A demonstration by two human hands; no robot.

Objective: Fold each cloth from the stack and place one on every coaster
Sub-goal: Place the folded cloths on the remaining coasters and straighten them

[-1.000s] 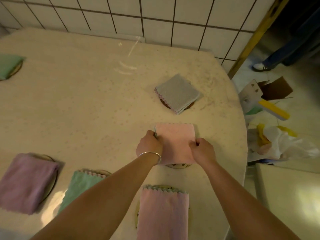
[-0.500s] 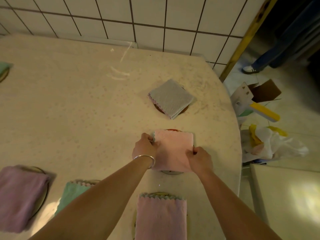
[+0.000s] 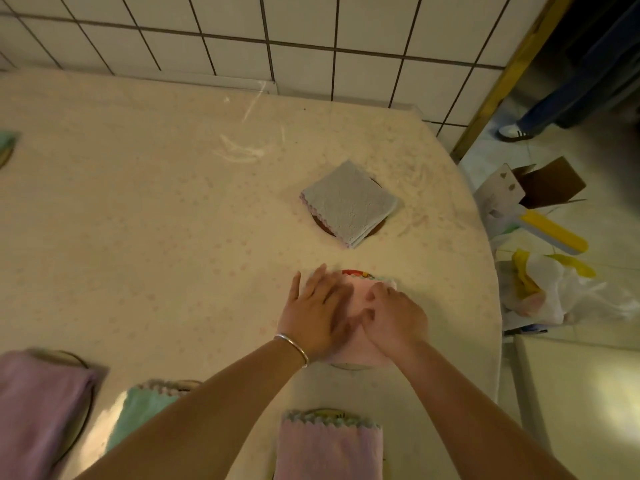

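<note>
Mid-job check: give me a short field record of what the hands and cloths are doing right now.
left hand: left hand flat, fingers spread, pressing the pink cloth
right hand: right hand also rests on the same cloth
cloth seat: on a coaster whose rim shows at the far and near edges
grey cloth: grey cloth folded on its own coaster, beyond the hands
near cloths: purple cloth, green cloth and second pink cloth, each over a coaster
surface: table
</note>
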